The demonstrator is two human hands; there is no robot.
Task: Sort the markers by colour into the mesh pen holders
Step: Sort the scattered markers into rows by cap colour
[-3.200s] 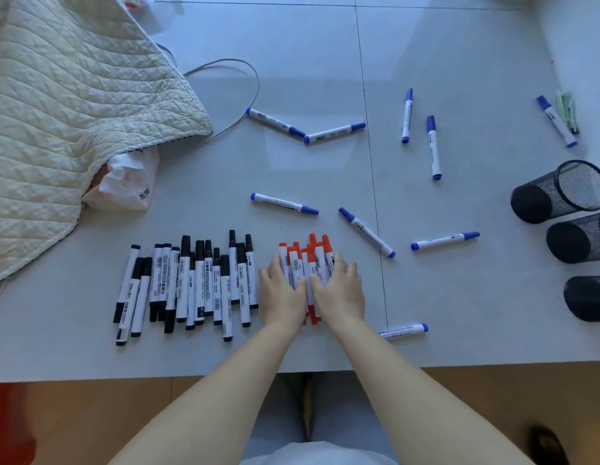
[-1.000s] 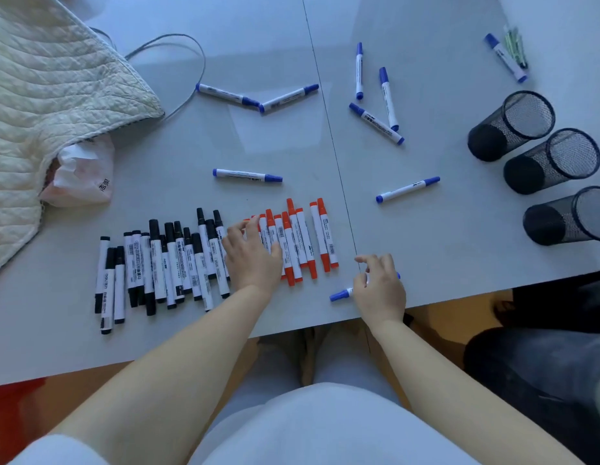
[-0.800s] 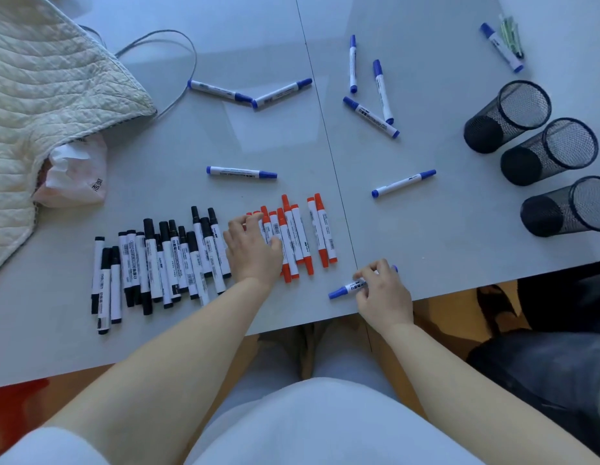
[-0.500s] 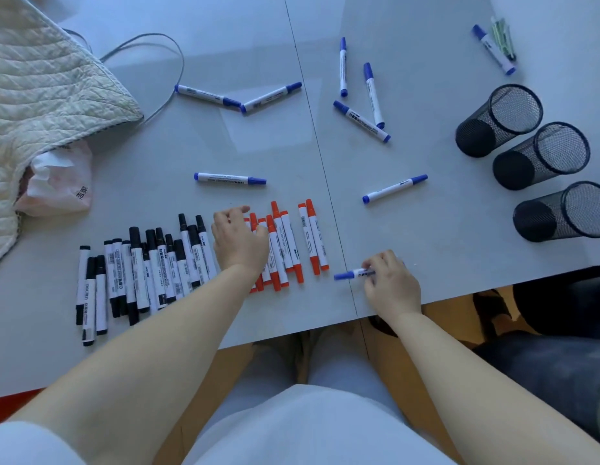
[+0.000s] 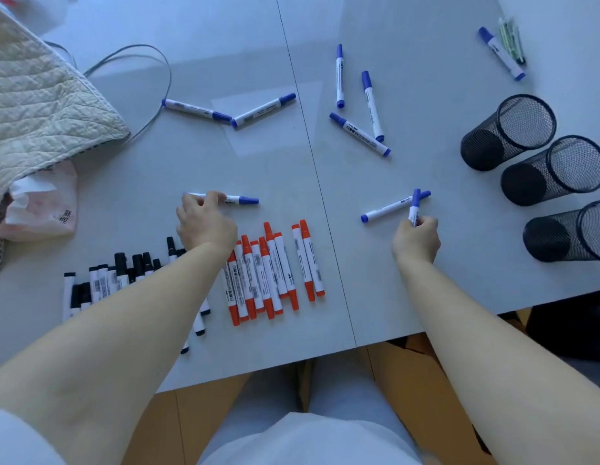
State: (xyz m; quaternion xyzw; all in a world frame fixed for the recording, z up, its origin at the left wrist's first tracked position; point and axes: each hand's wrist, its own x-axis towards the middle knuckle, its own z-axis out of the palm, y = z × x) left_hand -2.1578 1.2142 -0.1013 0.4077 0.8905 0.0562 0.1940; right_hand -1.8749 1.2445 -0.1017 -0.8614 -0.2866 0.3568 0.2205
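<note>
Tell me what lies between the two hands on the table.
Head view: only bare grey table between left hand and right hand; the orange-capped markers lie nearer.

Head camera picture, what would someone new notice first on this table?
Probably the tidy row of orange markers near the front edge, with black markers lined up to their left. Each hand is on a blue marker: the left hand just beyond the rows, the right hand further right. Three mesh holders lie tipped over at the right edge.
</note>
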